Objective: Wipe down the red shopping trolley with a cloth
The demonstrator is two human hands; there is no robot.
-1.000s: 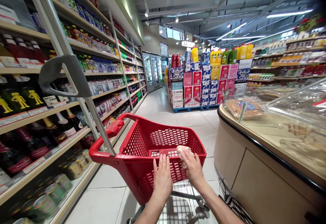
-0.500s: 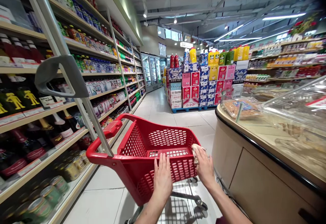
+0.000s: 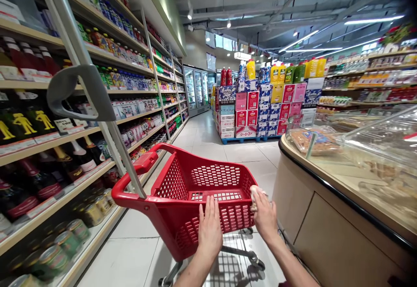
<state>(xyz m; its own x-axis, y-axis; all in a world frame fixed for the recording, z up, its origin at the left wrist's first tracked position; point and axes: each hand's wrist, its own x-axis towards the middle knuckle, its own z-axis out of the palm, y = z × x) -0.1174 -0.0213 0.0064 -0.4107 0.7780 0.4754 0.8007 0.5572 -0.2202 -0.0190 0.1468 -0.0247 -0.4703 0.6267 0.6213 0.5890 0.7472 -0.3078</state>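
A red plastic shopping basket cart [image 3: 182, 211] on wheels stands before me, its perforated basket holding nothing that I can see. My left hand [image 3: 210, 228] lies with straight fingers against the near side, fingertips at the rim. At the basket's right front corner, my right hand [image 3: 264, 213] presses a crumpled whitish cloth [image 3: 254, 193] against the red plastic. A grey pull handle [image 3: 106, 100] on a metal pole rises from the cart's left end.
Shelves [image 3: 130, 89] of bottles and cans line the left side. A glass-topped counter [image 3: 322, 217] with packaged food stands close on the right. Ahead, stacked drink boxes [image 3: 247, 108] sit on a blue pallet, with glass-door fridges [image 3: 195, 87] farther back.
My right hand and the cloth appear slightly farther right along the basket corner. The background has shifted a little rightward; my left hand stays on the basket's near side.
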